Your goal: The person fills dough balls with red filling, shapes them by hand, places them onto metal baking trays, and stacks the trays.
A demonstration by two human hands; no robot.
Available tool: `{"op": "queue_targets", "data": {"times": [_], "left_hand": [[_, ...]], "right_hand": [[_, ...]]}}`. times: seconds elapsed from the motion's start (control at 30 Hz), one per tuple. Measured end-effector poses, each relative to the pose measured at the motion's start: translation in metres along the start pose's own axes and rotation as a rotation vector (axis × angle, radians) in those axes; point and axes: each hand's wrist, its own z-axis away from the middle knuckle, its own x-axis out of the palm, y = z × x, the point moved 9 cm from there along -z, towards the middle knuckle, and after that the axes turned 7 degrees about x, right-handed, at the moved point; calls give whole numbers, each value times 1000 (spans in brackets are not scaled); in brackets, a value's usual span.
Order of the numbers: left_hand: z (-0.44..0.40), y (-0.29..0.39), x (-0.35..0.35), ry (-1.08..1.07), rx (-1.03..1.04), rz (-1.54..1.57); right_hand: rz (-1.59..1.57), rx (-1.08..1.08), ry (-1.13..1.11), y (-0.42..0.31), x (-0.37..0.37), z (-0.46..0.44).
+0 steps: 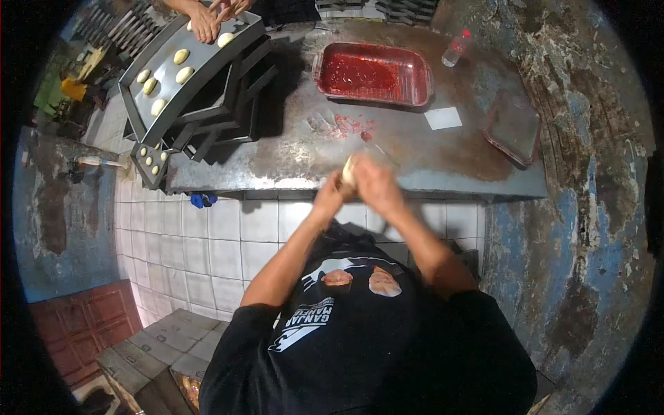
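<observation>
Just past the table's near edge, a pale piece of dough [348,171] is held between my two hands. My left hand [334,191] is closed around its lower left side. On the other side my right hand [374,181] is closed against the dough, its fingers blurred by motion and partly hidden. Beyond them a small spoon [366,136] with red filling lies on the metal table [277,162]. A red-smeared tub [427,88] with red filling along its bottom stands farther back.
Several dough pieces lie on a metal tray [131,104] atop stacked trays at left; another person's hands [205,24] reach over it. A white card [443,118], a bottle [456,48] and a lid-like tray [512,131] are at right. Cartons [149,346] stand behind me at left.
</observation>
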Motion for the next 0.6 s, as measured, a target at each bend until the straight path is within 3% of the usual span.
{"op": "queue_targets", "data": {"times": [0.03,0.13,0.17,0.23,0.27,0.37,0.4,0.47,0.5,0.57,0.6], "left_hand": [[17,23,8,88,57,-168],[8,0,2,158,64,-10],[-2,-6,-2,132,-17,94],[-20,-8,-12,106,-114,209],[-33,6,-15,57,-75,250],[-75,46,-30,52,47,220],[-85,65,-37,84,99,253],[-104,84,-56,119,148,227],[-115,84,-69,124,135,239],[-133,82,-91,109,76,134],[-140,84,-103,131,97,62]], "right_hand": [[499,-288,-132,-2,39,13],[381,-282,-17,-27,17,-4],[347,-281,21,-22,15,-14],[-430,327,-165,83,40,-50],[-343,477,-127,110,29,-67],[475,326,15,201,24,-98],[481,326,0,226,35,-103],[720,-9,-121,230,68,-104],[725,-3,-139,213,64,-116],[314,176,-312,181,51,-143],[241,64,-199,160,29,-164]]}}
